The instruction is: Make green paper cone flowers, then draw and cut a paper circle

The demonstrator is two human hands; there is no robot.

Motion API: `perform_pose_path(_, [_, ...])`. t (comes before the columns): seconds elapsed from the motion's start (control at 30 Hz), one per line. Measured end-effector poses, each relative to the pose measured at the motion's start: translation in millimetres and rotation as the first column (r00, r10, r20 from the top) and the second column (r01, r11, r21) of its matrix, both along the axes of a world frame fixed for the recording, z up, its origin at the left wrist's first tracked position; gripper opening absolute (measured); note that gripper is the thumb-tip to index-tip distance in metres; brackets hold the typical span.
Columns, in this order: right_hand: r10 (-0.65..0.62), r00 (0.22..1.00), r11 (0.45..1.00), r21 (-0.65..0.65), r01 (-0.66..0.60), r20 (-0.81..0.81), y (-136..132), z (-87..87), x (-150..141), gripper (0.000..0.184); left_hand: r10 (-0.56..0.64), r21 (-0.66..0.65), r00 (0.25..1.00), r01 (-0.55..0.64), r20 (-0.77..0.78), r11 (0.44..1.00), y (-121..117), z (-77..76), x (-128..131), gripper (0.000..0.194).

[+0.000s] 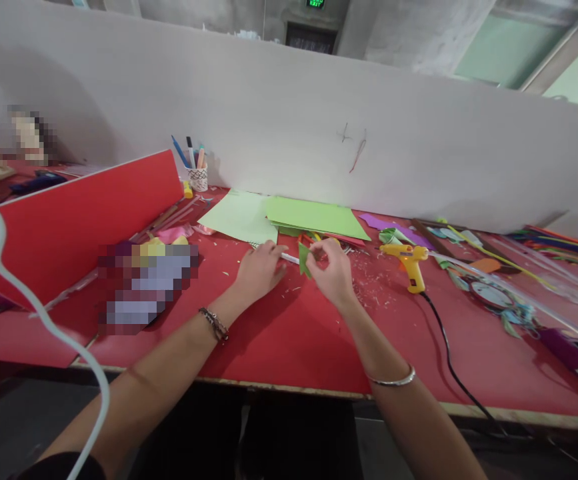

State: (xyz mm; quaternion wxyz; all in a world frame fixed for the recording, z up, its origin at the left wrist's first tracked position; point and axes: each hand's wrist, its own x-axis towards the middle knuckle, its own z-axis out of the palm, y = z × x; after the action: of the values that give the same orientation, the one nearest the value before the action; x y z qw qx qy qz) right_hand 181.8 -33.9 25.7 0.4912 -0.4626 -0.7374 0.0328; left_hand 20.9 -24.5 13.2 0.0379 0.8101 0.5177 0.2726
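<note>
My left hand (261, 272) is over the middle of the red tabletop, its fingers curved around one end of a thin white pen-like stick (290, 258). Part of that stick is hidden by the fingers. The stick's other end reaches a small folded piece of green paper (303, 259). My right hand (333, 270) pinches this paper between thumb and forefinger. Just behind both hands lie sheets of green paper (319, 217) and a pale green sheet (241, 213). Small orange and yellow scraps show between the hands and the sheets.
To the right lies a yellow hot glue gun (411, 263) with a black cord running off the front edge. A purple power strip (576, 360) is at far right. A red board (79, 220) stands at left, near a pen cup (197, 177). A white cable (33, 300) crosses the left foreground.
</note>
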Motion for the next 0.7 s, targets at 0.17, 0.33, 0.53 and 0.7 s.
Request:
perform_pose_path(0.17, [-0.054,0.997,0.998,-0.013,0.054,-0.057,1,-0.9,1,0.005,0.448,0.124,0.852,-0.430,-0.271,0.894,3,6.9,-29,0.044])
perform_pose_path(0.33, [-0.059,0.996,0.998,-0.008,0.058,-0.073,4,-4.7,2,0.005,0.596,-0.033,0.751,-0.629,-0.285,0.777,15,6.9,-59,0.055])
perform_pose_path(0.53, [-0.060,0.997,0.998,-0.008,0.059,-0.043,4,-5.3,2,0.005,0.592,-0.214,0.768,-0.638,-0.244,0.740,16,8.9,-64,0.062])
perform_pose_path(0.7, [-0.028,1.000,1.000,-0.012,0.028,0.001,1,-4.5,-3,0.005,0.424,0.095,0.904,-0.427,0.054,0.899,13,16.1,-45,0.038])
